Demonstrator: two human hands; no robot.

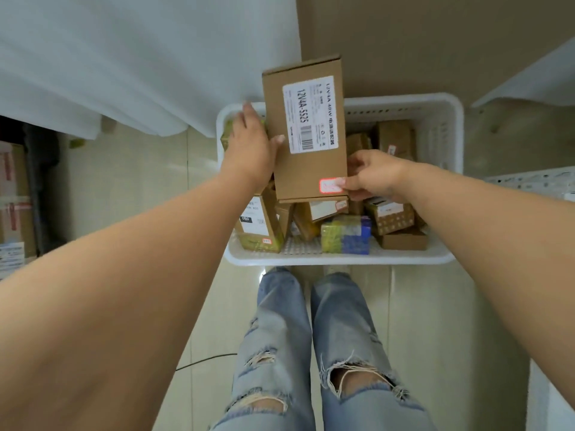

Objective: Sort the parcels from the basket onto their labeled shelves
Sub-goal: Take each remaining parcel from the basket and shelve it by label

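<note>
Both hands are holding a box (306, 132) above the basket (435, 113): left hand (249, 147) gripping its side, right hand (371, 175) apparently pinching its near corner.

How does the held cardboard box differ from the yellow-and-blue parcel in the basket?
The cardboard box is plain brown with a large white label; the yellow-and-blue parcel is brightly coloured. The box is gripped by the left hand and right hand above the basket; the parcel lies inside it, near its front rim. The box looks larger. Both are rectangular.

Brown parcel (306, 132) with white label, white perforated basket (435, 119), faded blue jeans (311, 337)
</note>
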